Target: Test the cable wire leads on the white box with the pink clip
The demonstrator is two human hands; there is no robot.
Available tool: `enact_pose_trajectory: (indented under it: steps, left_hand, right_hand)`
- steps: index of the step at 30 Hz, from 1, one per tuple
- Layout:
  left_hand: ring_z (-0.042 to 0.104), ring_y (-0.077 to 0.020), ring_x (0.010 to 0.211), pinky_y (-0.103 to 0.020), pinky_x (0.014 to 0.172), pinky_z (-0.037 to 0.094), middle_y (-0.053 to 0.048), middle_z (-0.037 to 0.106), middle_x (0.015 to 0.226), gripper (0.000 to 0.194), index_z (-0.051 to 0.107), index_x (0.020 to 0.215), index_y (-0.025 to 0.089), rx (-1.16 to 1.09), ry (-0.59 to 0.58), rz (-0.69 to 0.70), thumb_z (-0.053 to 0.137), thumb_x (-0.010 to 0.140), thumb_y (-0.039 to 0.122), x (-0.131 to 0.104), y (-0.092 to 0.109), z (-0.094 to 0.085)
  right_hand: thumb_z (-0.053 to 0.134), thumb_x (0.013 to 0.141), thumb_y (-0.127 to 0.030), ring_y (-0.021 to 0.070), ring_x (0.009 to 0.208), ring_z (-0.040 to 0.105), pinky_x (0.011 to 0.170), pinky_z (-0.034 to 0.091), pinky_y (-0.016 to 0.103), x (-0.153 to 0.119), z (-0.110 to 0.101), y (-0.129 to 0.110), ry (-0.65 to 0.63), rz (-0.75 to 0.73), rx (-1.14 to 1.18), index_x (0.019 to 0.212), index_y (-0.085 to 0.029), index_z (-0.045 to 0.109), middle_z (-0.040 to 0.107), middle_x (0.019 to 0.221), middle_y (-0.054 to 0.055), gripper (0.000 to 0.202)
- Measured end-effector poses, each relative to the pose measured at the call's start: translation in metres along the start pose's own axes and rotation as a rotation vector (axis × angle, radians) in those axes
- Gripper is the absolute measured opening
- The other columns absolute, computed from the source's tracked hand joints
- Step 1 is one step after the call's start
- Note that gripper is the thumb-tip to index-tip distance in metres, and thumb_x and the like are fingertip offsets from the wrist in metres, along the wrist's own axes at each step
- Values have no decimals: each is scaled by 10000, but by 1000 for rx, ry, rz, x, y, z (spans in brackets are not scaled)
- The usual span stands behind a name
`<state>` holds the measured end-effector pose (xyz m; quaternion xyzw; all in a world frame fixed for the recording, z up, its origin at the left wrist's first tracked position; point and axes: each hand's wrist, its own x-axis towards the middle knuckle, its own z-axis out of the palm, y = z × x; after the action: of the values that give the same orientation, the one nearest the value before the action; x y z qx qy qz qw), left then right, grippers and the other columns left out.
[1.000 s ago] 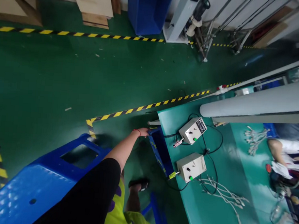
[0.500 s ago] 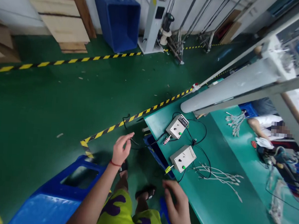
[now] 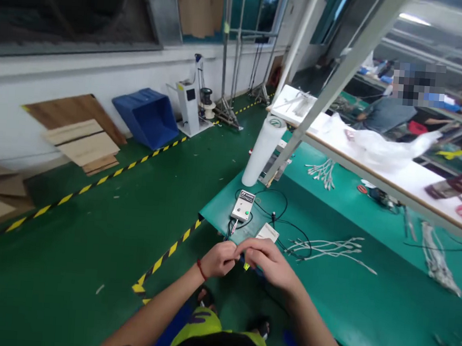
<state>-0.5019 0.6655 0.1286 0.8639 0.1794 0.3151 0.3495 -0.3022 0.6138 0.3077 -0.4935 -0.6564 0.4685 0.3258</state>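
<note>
My left hand (image 3: 219,259) is closed, its fingers curled, in front of the green table's near edge. My right hand (image 3: 268,261) meets it, the bent fingers touching the left hand; anything between them is hidden. Just beyond lies a small grey control box (image 3: 243,205) with a black knob, a green button and a short pinkish-tipped lead. A second grey box (image 3: 268,231) is partly covered by my right hand, and a yellow-green tip (image 3: 246,267) shows below the fingers. Black cords (image 3: 286,208) loop behind the boxes. White cables (image 3: 324,248) lie spread to the right.
The green table (image 3: 364,309) extends to the right under a white shelf (image 3: 396,179) on a slanting post. A white roll (image 3: 264,151) stands at its far corner. More cable bundles (image 3: 321,173) lie farther back. A blue bin (image 3: 148,117) sits by the wall. A person (image 3: 393,113) is beyond the shelf.
The view has tilted up. My hands, apart before with fingers loosely bent, have come together near the boxes with fingers curled. The blue stool at lower left has mostly left the view.
</note>
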Motion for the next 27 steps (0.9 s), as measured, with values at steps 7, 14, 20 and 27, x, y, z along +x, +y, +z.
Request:
enact_pose_trajectory:
  steps: [7,14,20,27]
  left_hand:
    - [680,-194,899,-388,871,591,-33,695,887,304,682,894,179,-91,-118,-55,614,1078,410,-1,25,7]
    - [719,-219,1026,-438,960,612,-80,746,1122,245,726,1077,165,-40,-207,-408,660,1061,400,34,-14,-9]
    - [517,-393,1427,-652,1170,458,-165,478,1611,594,546,1516,205,233,-12,-900,733,998,427,157,-86,24]
    - [564,-378,1380,-632,1138,498,-162,522,1566,620,516,1548,213,260,-16,-1046,730,1003,416,184,-101,37]
  right_hand:
    - [741,927,-568,374,1467,542,1196,477,562,-107,61,62,475,2,-112,1585,-234,493,527,1610,203,779]
    - [319,1110,-578,255,893,712,845,565,404,-144,57,14,668,3,123,1001,-251,816,774,913,102,605]
    - [481,1102,-433,191,754,719,716,523,304,-145,66,6,707,86,166,846,-227,800,769,778,61,458]
    - [457,1110,-424,190,747,750,722,533,296,-158,75,2,642,175,191,858,-248,822,789,787,53,477]
